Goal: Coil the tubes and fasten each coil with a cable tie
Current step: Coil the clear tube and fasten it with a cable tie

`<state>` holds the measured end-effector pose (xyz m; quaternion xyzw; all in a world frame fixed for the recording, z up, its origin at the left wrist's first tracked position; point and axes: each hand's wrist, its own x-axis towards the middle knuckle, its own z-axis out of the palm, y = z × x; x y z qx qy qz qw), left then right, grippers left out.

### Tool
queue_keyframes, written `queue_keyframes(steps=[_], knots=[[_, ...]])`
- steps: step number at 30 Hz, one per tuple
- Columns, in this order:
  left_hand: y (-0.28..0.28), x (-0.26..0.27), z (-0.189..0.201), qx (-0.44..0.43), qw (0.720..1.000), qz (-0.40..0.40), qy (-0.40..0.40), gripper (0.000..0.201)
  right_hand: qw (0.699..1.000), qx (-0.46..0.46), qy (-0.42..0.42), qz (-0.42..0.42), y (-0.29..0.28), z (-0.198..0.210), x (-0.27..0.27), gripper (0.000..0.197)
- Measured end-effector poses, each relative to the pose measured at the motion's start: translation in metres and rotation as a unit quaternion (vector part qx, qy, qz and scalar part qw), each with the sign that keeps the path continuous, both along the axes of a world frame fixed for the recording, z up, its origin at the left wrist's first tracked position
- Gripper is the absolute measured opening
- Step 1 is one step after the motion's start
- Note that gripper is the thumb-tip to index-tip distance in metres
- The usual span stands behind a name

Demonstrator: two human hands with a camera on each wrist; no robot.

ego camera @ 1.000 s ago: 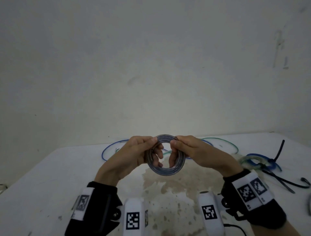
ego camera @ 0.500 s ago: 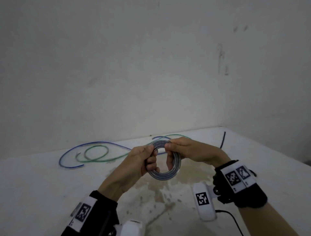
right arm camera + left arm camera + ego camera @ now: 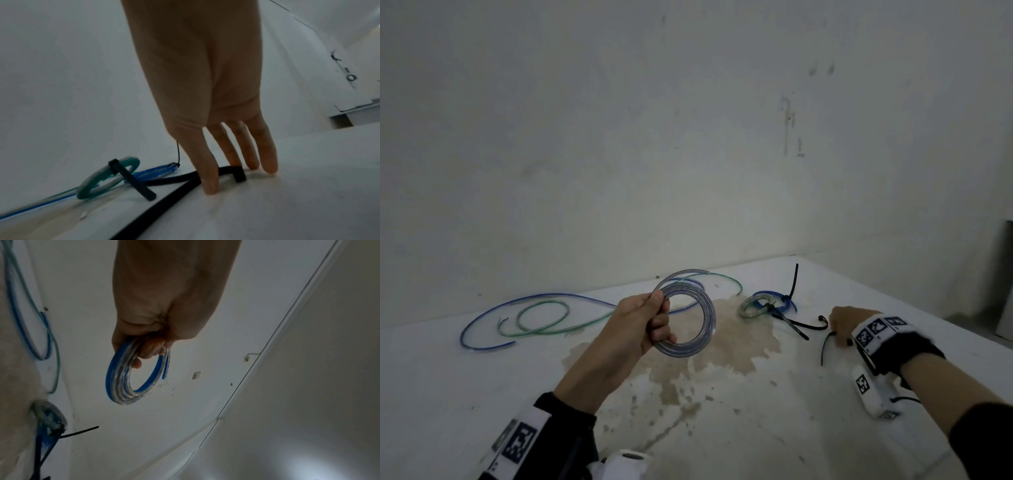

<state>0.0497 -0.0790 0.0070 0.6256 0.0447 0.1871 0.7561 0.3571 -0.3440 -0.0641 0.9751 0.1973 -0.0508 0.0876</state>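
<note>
Item: clear-and-blue tube coil (image 3: 690,318), held above the tabletop (image 3: 465,383) centre, left hand (image 3: 640,325) fingers curled round its rim. Right hand (image 3: 847,323), fingers straight, fingertips touching loose black cable tie (image 3: 170,194) near the right edge.

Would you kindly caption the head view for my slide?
Left hand holds a coiled tube while right hand reaches for a black cable tie on the table.
</note>
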Motion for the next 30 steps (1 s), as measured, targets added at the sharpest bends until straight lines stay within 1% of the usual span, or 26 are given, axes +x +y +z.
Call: queue_keyframes(steps=[2,4,5,7,9,11,14,17,19,20,22,25,27,28,30], knots=[[0.002,0.000,0.001,-0.006,1.000,-0.002,0.003,0.029,1.000,0.001,-0.008,0.006,0.005,-0.002,-0.005,0.022],[0.004,-0.001,0.004,-0.008,1.000,-0.005,0.002,0.028,1.000,-0.002,-0.022,0.005,0.014,0.005,-0.014,0.030],[0.005,-0.002,0.005,-0.006,1.000,-0.004,-0.001,0.027,1.000,0.006,-0.021,0.007,0.020,0.011,-0.017,0.031],[0.006,-0.002,0.005,0.002,1.000,0.007,-0.012,0.024,0.999,0.051,0.003,0.015,0.032,0.031,-0.027,0.023],[0.008,-0.002,0.005,0.008,1.000,0.020,-0.022,0.025,0.987,0.146,0.051,0.033,0.047,0.059,-0.039,0.016],[0.013,-0.001,0.005,0.010,0.999,0.041,-0.028,0.026,0.963,0.237,0.095,0.087,0.065,0.089,-0.056,0.017],[0.024,-0.003,0.009,-0.003,0.996,0.070,-0.049,0.026,0.914,0.326,0.132,0.200,0.099,0.124,-0.097,0.014],[0.040,-0.006,0.013,-0.021,0.992,0.104,-0.068,0.027,0.848,0.409,0.180,0.286,0.132,0.141,-0.143,0.010],[0.053,-0.010,0.015,-0.026,0.987,0.136,-0.076,0.028,0.813,0.439,0.210,0.320,0.149,0.146,-0.168,0.011],[0.058,-0.011,0.016,-0.022,0.984,0.155,-0.081,0.029,0.801,0.446,0.223,0.330,0.157,0.147,-0.177,0.011],[0.070,-0.014,0.016,-0.004,0.975,0.200,-0.093,0.030,0.792,0.449,0.241,0.337,0.172,0.146,-0.191,0.012],[0.082,-0.017,0.016,0.040,0.957,0.262,-0.114,0.029,0.794,0.455,0.255,0.313,0.194,0.135,-0.202,0.014],[0.085,-0.019,0.015,0.078,0.951,0.278,-0.110,0.026,0.789,0.479,0.254,0.289,0.207,0.126,-0.206,0.015],[0.085,-0.019,0.015,0.093,0.951,0.279,-0.100,0.026,0.779,0.497,0.257,0.281,0.213,0.122,-0.208,0.013],[0.084,-0.018,0.015,0.093,0.957,0.268,-0.068,0.033,0.747,0.536,0.272,0.284,0.223,0.117,-0.212,0.008]])
